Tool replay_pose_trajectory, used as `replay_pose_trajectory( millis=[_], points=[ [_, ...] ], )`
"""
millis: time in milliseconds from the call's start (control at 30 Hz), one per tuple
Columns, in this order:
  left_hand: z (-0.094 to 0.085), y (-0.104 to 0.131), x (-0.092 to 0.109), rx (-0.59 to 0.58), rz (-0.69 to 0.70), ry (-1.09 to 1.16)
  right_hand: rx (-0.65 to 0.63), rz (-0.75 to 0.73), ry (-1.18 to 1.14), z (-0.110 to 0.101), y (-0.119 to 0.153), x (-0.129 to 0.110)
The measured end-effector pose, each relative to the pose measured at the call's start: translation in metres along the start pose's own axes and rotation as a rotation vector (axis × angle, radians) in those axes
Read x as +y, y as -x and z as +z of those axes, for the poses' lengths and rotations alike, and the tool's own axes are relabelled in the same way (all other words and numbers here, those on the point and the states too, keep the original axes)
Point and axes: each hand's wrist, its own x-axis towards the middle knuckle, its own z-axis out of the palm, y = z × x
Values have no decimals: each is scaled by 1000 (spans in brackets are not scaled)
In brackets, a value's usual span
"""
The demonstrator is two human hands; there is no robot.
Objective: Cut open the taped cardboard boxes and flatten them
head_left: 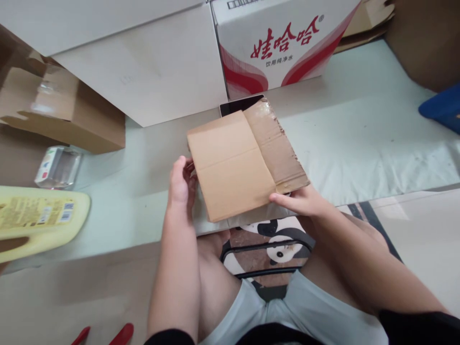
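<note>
Left hand (pixel 181 184), right hand (pixel 304 199) at cardboard (pixel 230 165) edges, open table (pixel 345 129) rightward.

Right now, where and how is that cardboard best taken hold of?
I'd grip the cardboard at its left and near edges, coming from the left and the wearer's side: the face is broad and flat, while the flap on the right looks ragged, likely weaker.

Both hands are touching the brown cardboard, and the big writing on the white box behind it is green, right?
Not green: the head view shows big red writing on the white box. The left hand and right hand are indeed touching the brown cardboard.
</note>
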Motion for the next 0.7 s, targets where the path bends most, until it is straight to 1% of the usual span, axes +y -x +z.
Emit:
replay_pose_trajectory(
  millis=[67,100,133,200,267,333,400,500,533,633,700],
  points=[
    [1,-1,8,107,57,54,7,24,25,1,-1,1],
    [1,-1,13,126,89,86,21,36,35,1,-2,1],
    [1,0,18,107,119,115,45,47,41,2,-3,1],
    [0,5,26,4,138,156,107,75,47,3,-7,-1],
    [-1,11,29,-94,89,174,202,91,78,5,-9,-3],
    [-2,17,28,-150,-1,167,306,102,150,5,-11,-4],
    [-3,19,23,-144,-73,148,390,106,237,4,-11,-4],
    [-3,18,16,-66,-81,95,434,115,322,3,-10,-2],
    [-3,17,14,-57,-77,79,443,117,328,3,-10,-3],
    [-1,15,13,-87,-52,60,466,116,278,3,-10,-4],
    [0,16,14,-106,-48,65,451,127,192,4,-9,-5]
  ],
)
